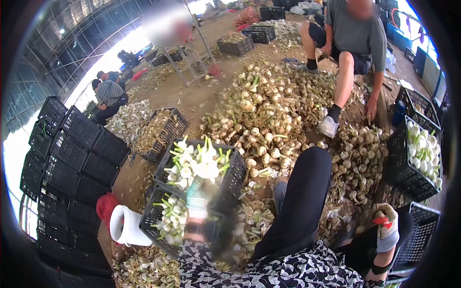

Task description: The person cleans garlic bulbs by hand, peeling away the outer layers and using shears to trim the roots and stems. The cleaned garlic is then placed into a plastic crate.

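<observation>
My left hand (197,196), in a pale glove with a teal band, reaches over a black crate (232,178) of trimmed garlic. Its blurred fingers close around a bunch of white garlic bulbs (205,165) with green stem stubs, just above others in the crate. A second crate of trimmed bulbs (172,222) stands against the near side of the first. My right hand (387,229), gloved in white, is raised beside my right knee with fingers curled. A small red piece (382,221) shows at these fingers; I cannot tell what it belongs to.
Untrimmed garlic (269,110) lies heaped ahead of my knee (314,163). A seated person (355,38) reaches down at its far right. A white bucket (129,225) and stacked black crates (72,149) stand left; a full garlic crate (414,165) is at right. Peelings (146,269) cover the ground.
</observation>
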{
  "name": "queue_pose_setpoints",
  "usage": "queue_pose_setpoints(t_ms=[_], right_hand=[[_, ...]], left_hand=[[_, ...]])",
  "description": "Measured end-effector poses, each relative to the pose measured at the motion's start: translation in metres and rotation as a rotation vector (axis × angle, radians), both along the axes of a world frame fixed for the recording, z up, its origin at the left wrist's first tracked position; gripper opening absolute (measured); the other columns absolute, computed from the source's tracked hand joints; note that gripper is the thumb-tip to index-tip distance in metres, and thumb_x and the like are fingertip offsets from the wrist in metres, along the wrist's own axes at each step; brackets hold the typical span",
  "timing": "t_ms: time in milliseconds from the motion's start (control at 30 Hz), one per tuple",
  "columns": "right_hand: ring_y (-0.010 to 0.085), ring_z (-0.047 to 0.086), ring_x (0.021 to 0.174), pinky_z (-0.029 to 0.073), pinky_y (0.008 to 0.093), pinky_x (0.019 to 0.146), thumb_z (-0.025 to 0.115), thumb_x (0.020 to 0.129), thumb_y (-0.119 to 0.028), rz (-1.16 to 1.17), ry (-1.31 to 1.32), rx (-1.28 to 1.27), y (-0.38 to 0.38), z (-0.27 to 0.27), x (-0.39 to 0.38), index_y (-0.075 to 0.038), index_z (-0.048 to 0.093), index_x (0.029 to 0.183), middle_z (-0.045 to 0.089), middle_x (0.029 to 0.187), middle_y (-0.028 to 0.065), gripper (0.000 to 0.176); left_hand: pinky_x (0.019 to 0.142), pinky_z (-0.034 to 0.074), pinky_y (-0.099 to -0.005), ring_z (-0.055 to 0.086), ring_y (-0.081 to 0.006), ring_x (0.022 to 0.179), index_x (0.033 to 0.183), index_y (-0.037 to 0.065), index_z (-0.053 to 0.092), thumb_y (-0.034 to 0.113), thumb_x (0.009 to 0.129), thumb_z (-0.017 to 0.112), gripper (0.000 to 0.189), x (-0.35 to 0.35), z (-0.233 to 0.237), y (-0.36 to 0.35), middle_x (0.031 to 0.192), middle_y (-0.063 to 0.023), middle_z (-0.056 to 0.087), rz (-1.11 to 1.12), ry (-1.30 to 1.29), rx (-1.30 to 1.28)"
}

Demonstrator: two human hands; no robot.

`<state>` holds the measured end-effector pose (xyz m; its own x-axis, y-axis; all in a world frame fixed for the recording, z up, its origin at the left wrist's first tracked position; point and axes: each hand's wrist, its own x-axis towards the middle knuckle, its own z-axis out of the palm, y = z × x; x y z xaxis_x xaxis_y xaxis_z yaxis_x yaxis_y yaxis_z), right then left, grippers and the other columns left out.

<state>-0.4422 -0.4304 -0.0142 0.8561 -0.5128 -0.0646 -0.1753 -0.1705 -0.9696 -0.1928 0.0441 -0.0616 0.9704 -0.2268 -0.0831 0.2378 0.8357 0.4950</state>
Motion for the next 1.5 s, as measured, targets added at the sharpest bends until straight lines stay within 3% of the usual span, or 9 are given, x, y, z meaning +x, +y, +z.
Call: queue_pose_setpoints(t_ms=[167, 233, 533, 700, 833, 1033, 1233, 1367, 1500], right_hand=[[0.0114, 0.053, 0.055, 0.044, 0.0221, 0.051, 0.046, 0.085, -0.006, -0.018, -0.061, 0.112, -0.015, -0.003, -0.004, 0.003, 0.055, 0.085, 0.056, 0.066, 0.0045, 0.012], [0.0109, 0.053, 0.055, 0.044, 0.022, 0.051, 0.046, 0.085, -0.004, -0.015, -0.032, 0.092, -0.024, -0.008, -0.003, 0.003, 0.054, 0.086, 0.056, 0.067, 0.0042, 0.011], [0.0082, 0.051, 0.056, 0.041, 0.0206, 0.05, 0.049, 0.086, -0.01, 0.0, 0.001, 0.087, -0.039, -0.016, 0.023, 0.001, 0.054, 0.087, 0.054, 0.066, 0.0003, 0.012], [0.0117, 0.058, 0.069, 0.048, 0.0233, 0.062, 0.053, 0.085, -0.012, -0.075, 0.133, -0.102, -0.038, 0.021, 0.041, 0.004, 0.056, 0.104, 0.059, 0.081, 0.0059, 0.025], [0.0243, 0.059, 0.1, 0.049, 0.0333, 0.082, 0.067, 0.076, -0.017, 0.407, 0.001, -0.53, -0.03, 0.0, 0.073, -0.002, 0.029, 0.135, 0.052, 0.119, 0.0201, 0.072], [0.0221, 0.03, 0.128, 0.036, 0.0344, 0.098, 0.067, 0.079, -0.018, 0.444, -0.397, 0.504, 0.021, -0.012, 0.111, -0.002, 0.006, 0.141, 0.03, 0.139, 0.0183, 0.088], [0.0116, 0.051, 0.074, 0.049, 0.0344, 0.079, 0.064, 0.079, -0.01, 0.092, -0.142, 0.767, -0.021, 0.042, 0.073, -0.01, 0.052, 0.095, 0.048, 0.08, -0.001, 0.02], [0.008, 0.048, 0.069, 0.044, 0.0223, 0.06, 0.059, 0.083, -0.013, -0.224, 0.034, 1.701, -0.069, -0.012, 0.082, -0.009, 0.054, 0.088, 0.048, 0.079, -0.0027, 0.008], [0.008, 0.049, 0.068, 0.043, 0.0192, 0.059, 0.061, 0.082, -0.013, -0.166, 0.065, 1.982, -0.069, -0.027, 0.094, -0.007, 0.054, 0.092, 0.049, 0.074, -0.0029, 0.014]], left_hand=[[0.094, 0.036, -0.0416, 0.049, -0.0217, 0.104, 0.111, 0.006, 0.054, 0.012, 0.077, 0.065, 0.036, 0.018, -0.029, -0.007, 0.111, -0.0051, 0.057, 0.127, 0.129, -0.019], [0.044, 0.032, -0.0202, 0.038, -0.0083, 0.051, 0.083, 0.007, 0.057, 0.02, 0.081, 0.066, 0.016, 0.017, 0.001, -0.041, 0.068, 0.0009, 0.054, 0.425, 0.41, 0.227], [0.059, 0.04, -0.0258, 0.047, -0.0098, 0.059, 0.081, 0.015, 0.056, 0.015, 0.08, 0.062, 0.007, 0.064, -0.047, 0.04, 0.069, 0.0036, 0.051, 0.635, 0.516, 0.62], [0.077, 0.044, -0.0306, 0.056, -0.0159, 0.081, 0.096, 0.009, 0.06, 0.024, 0.085, 0.056, 0.019, 0.079, -0.016, 0.01, 0.088, -0.0021, 0.061, 0.2, 0.145, 0.682], [0.038, 0.034, -0.0184, 0.047, -0.0059, 0.043, 0.085, 0.005, 0.057, 0.019, 0.081, 0.06, 0.015, 0.072, 0.04, -0.113, 0.055, 0.0005, 0.051, -0.058, -0.166, 0.978], [0.063, 0.049, -0.0244, 0.061, -0.0122, 0.068, 0.087, 0.002, 0.067, 0.005, 0.07, 0.072, 0.019, -0.001, 0.104, -0.292, 0.075, -0.0068, 0.065, -0.577, -1.013, 1.18], [0.057, 0.048, -0.0221, 0.058, -0.0104, 0.063, 0.118, -0.005, 0.05, 0.012, 0.082, 0.062, 0.042, -0.011, 0.099, -0.376, 0.082, -0.0065, 0.062, -0.818, -0.718, 0.672], [0.066, 0.051, -0.0228, 0.059, -0.0119, 0.086, 0.117, -0.004, 0.05, 0.003, 0.082, 0.061, 0.038, 0.024, 0.081, -0.412, 0.108, -0.0113, 0.058, -0.789, -0.518, 0.737], [0.055, 0.051, -0.0269, 0.061, -0.0171, 0.063, 0.109, -0.003, 0.056, 0.003, 0.082, 0.059, 0.028, 0.07, 0.013, -0.436, 0.079, -0.0105, 0.063, -0.75, -0.421, 0.732]])
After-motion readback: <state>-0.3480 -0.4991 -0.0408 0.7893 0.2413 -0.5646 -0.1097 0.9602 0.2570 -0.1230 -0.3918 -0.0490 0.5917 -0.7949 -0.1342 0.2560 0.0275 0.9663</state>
